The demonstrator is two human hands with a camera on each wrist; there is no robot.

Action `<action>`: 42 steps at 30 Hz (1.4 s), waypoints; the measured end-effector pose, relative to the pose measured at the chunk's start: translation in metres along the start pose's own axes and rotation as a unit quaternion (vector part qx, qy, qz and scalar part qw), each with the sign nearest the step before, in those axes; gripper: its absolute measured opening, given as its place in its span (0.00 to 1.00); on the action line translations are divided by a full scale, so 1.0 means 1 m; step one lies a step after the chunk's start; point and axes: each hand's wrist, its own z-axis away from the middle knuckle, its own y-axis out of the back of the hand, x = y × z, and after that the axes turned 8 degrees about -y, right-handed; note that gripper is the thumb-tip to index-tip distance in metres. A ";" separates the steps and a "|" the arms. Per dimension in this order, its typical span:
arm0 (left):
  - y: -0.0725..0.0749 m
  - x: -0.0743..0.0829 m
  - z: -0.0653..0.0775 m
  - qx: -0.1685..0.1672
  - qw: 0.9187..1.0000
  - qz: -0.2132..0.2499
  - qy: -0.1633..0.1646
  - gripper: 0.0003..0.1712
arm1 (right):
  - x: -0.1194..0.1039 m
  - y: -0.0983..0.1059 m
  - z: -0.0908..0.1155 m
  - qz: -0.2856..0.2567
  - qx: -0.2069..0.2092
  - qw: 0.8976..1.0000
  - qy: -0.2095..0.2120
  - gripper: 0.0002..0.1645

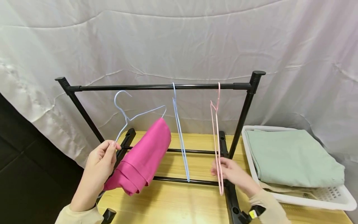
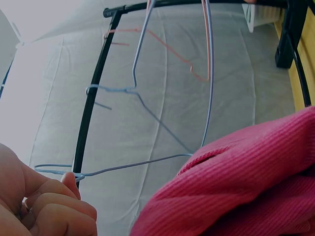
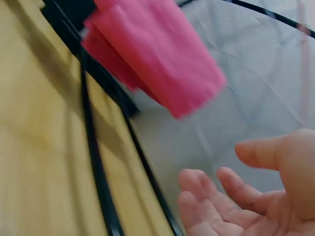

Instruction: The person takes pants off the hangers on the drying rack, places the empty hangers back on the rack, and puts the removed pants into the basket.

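My left hand (image 1: 96, 169) pinches one end of a light blue hanger (image 1: 145, 112), whose hook points up just below the rack's top bar. Draped on that hanger is a bright pink cloth (image 1: 145, 152), sagging to the lower left. In the left wrist view the cloth's ribbed texture shows close up. My right hand (image 1: 235, 174) is beside a pink hanger (image 1: 218, 140), partly behind its wires. The right wrist view shows this hand's fingers loosely spread with nothing in them. Between the hands hangs a second blue hanger (image 1: 180, 133).
A black rack (image 1: 134, 87) stands on a wooden table (image 1: 201, 202), with two low crossbars. At the right, a white basket (image 1: 316, 203) holds folded pale green fabric (image 1: 293, 158) over a beige piece. A light curtain (image 1: 179, 40) hangs behind.
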 end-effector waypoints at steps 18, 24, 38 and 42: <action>-0.024 -0.009 0.019 -0.034 0.999 -0.013 -0.002 0.16 | 0.002 -0.118 -0.060 -0.302 -0.175 0.930 -0.118 0.41; -0.028 -0.010 0.024 -0.036 0.999 -0.006 0.003 0.17 | 0.000 -0.138 -0.071 -0.350 -0.151 0.916 -0.126 0.26; -0.029 -0.013 0.026 -0.024 0.999 0.041 0.021 0.18 | 0.005 -0.154 -0.080 -0.377 -0.126 0.913 -0.093 0.27; -0.029 -0.016 0.026 -0.028 0.998 0.052 0.021 0.17 | 0.003 -0.156 -0.078 -0.417 -0.130 0.896 -0.076 0.36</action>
